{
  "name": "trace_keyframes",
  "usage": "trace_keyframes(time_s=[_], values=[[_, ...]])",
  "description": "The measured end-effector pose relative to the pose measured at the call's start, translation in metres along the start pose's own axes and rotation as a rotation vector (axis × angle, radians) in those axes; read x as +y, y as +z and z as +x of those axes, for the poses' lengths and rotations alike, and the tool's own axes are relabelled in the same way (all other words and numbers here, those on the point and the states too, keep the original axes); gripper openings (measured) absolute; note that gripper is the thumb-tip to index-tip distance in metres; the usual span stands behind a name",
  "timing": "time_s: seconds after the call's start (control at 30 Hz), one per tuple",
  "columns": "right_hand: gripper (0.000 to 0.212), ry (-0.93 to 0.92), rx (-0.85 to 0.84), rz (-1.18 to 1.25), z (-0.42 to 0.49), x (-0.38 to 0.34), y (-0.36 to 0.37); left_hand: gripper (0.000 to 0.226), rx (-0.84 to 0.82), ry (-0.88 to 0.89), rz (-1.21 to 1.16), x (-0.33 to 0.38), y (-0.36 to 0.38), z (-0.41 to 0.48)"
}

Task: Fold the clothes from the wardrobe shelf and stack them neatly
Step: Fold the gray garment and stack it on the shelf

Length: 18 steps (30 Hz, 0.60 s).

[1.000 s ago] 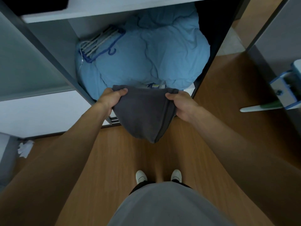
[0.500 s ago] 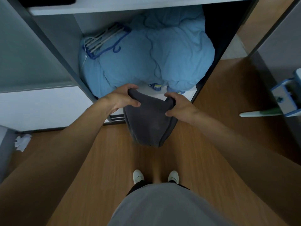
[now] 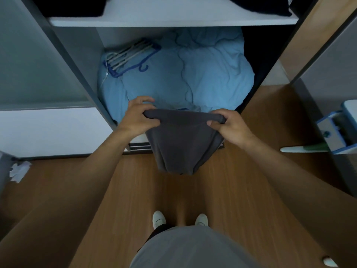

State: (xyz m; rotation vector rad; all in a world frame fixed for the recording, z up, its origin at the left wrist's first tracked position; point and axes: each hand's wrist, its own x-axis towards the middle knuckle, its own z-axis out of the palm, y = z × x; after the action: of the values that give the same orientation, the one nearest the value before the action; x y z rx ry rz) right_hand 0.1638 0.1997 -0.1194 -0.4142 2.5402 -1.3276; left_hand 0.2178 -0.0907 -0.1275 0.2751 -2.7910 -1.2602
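Note:
A dark grey garment point(image 3: 181, 144) hangs folded in front of the open wardrobe, its lower end drooping toward the floor. My left hand point(image 3: 138, 117) pinches its top left corner and my right hand point(image 3: 229, 125) pinches its top right corner, stretching the upper edge flat between them. Above, a white wardrobe shelf point(image 3: 170, 15) carries dark folded clothes at its left point(image 3: 73, 6) and right point(image 3: 258, 5) ends, mostly cut off by the frame.
A bulky light blue duvet point(image 3: 193, 74) fills the wardrobe's lower compartment, with blue and white hangers point(image 3: 129, 57) on it. My feet in white shoes point(image 3: 178, 219) stand on the wooden floor. Crumpled paper point(image 3: 19, 170) lies at left; a blue and white object point(image 3: 336, 130) juts in at right.
My hands were close together on the bunched garment half a second ago; they have moved apart and slightly up, pulling its top edge wide. The view has tilted up, showing the upper shelf.

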Motion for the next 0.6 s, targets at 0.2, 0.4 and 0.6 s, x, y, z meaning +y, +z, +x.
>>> trace_keyframes(time_s=[0.2,0.4,0.6], values=[[0.004,0.066,-0.159,0.257,0.005,-0.02,-0.028,0.019,-0.135,-0.141,-0.557,0.013,-0.001,-0.004],[0.034,0.216,0.004,0.868,0.015,-0.005,-0.047,0.012,-0.018,-0.128,-0.85,0.075,0.004,0.015],[0.086,0.374,-0.224,0.878,-0.025,0.034,0.012,0.014,0.016,-0.189,-1.036,0.095,0.009,0.023]])
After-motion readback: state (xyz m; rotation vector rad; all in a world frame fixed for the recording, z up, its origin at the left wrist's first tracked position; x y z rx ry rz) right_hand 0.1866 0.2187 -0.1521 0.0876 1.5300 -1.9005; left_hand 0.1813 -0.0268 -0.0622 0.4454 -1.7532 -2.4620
